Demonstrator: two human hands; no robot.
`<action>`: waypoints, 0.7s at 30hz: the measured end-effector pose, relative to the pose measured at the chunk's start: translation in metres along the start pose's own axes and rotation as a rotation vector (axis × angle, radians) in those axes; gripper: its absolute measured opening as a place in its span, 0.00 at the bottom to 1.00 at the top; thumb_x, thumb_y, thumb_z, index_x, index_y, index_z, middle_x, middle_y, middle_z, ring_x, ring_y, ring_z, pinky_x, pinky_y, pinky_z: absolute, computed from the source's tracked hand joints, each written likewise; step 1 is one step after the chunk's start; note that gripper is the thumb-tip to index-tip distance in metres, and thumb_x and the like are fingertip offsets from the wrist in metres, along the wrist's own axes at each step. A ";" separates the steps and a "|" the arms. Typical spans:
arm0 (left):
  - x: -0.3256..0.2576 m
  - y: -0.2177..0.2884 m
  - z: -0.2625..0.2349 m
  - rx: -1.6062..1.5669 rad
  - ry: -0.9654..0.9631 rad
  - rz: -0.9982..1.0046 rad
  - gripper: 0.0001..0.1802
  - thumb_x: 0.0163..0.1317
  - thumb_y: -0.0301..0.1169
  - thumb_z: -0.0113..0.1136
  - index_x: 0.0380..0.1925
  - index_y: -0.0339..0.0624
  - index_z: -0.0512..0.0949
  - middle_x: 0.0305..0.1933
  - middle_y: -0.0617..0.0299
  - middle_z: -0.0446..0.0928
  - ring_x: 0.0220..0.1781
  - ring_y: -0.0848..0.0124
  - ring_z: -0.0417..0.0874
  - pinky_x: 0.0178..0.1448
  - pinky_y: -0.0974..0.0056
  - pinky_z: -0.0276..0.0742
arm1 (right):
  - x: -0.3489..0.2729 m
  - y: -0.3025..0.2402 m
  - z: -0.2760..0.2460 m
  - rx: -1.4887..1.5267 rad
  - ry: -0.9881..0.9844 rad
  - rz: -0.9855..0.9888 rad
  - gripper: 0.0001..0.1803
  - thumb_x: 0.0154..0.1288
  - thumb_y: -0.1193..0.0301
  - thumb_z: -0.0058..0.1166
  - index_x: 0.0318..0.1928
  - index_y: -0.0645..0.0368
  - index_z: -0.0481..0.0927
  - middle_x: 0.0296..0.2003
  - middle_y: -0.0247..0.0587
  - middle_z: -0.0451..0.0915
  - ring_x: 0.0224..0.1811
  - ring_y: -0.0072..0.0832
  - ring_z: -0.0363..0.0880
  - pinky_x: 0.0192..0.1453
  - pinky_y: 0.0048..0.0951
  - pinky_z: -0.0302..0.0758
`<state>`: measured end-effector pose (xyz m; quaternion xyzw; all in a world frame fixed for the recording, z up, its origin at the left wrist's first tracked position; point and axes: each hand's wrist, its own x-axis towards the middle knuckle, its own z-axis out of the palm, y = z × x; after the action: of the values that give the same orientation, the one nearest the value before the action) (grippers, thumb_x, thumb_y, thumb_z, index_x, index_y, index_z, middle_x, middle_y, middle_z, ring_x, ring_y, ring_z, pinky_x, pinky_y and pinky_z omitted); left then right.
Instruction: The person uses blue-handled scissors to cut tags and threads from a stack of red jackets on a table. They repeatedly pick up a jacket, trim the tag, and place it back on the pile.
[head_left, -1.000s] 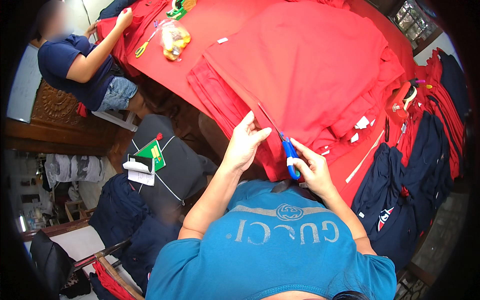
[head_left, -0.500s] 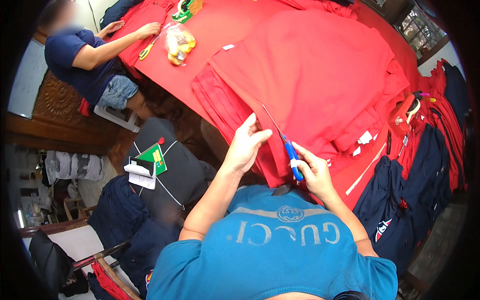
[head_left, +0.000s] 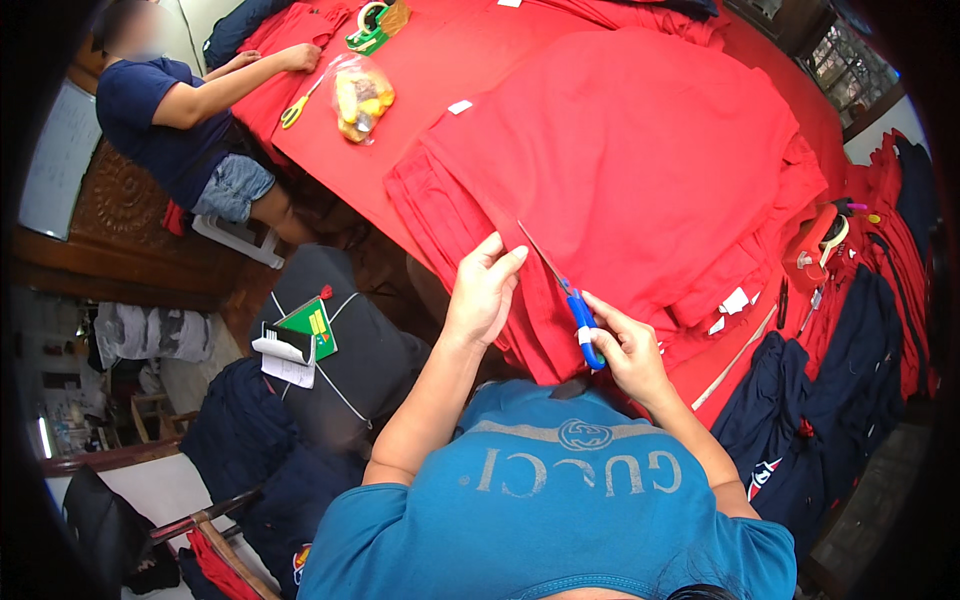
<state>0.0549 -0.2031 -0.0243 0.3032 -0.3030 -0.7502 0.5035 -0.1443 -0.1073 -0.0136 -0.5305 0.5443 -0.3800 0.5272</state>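
Observation:
My right hand is wrapped round the blue handles of a pair of scissors. The slim blades point away and to the left, over a pile of red garments. Just left of the blades, my left hand is raised with thumb and forefinger drawn together in a pinch, at the pile's near left edge. Whatever thread or cloth may be between those fingertips is too small to make out. A small white tag lies on the left of the red cloth.
Across the red-covered table stands a co-worker, hands on red cloth. Yellow scissors, a plastic bag and a green tape dispenser lie nearby. A red tape dispenser and navy garments are at right; a dark wrapped bundle stands left.
My left thumb and forefinger have come closer together, and that hand has shifted slightly left of the blades. The scissors stay in my right hand, nearly in place. The whole view has shifted a little.

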 end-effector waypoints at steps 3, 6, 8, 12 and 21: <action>0.001 0.006 0.000 0.084 -0.018 0.034 0.23 0.64 0.18 0.52 0.60 0.34 0.68 0.59 0.55 0.75 0.61 0.66 0.76 0.65 0.61 0.70 | 0.002 -0.009 0.002 -0.166 0.022 -0.170 0.27 0.64 0.73 0.57 0.63 0.65 0.70 0.46 0.48 0.80 0.41 0.25 0.81 0.47 0.27 0.76; -0.002 0.007 0.004 0.161 -0.018 0.040 0.25 0.62 0.18 0.55 0.61 0.34 0.67 0.59 0.55 0.75 0.60 0.67 0.76 0.64 0.63 0.71 | 0.007 -0.014 0.004 -0.218 0.041 -0.238 0.26 0.64 0.72 0.58 0.62 0.65 0.70 0.45 0.49 0.80 0.39 0.28 0.81 0.47 0.28 0.76; -0.002 0.008 0.007 0.202 -0.028 0.055 0.27 0.61 0.17 0.57 0.62 0.34 0.67 0.58 0.55 0.75 0.60 0.68 0.75 0.64 0.64 0.71 | 0.009 -0.011 0.005 -0.200 0.056 -0.252 0.27 0.64 0.72 0.58 0.62 0.65 0.70 0.46 0.49 0.80 0.39 0.28 0.81 0.47 0.27 0.76; -0.003 0.009 0.011 0.201 -0.016 0.031 0.30 0.59 0.17 0.59 0.63 0.34 0.65 0.59 0.55 0.74 0.60 0.68 0.75 0.63 0.65 0.72 | 0.010 -0.001 0.001 -0.001 0.010 -0.055 0.27 0.65 0.72 0.58 0.63 0.65 0.70 0.49 0.50 0.79 0.44 0.26 0.80 0.50 0.27 0.76; -0.006 0.013 0.011 0.165 -0.068 -0.012 0.34 0.57 0.15 0.59 0.65 0.35 0.62 0.62 0.53 0.71 0.62 0.67 0.74 0.64 0.63 0.71 | 0.013 -0.001 0.007 0.014 0.031 -0.167 0.25 0.67 0.76 0.51 0.64 0.66 0.69 0.43 0.46 0.83 0.43 0.21 0.79 0.49 0.24 0.75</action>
<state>0.0561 -0.1997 -0.0069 0.3195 -0.3788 -0.7356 0.4618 -0.1361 -0.1193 -0.0158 -0.5645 0.5034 -0.4346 0.4889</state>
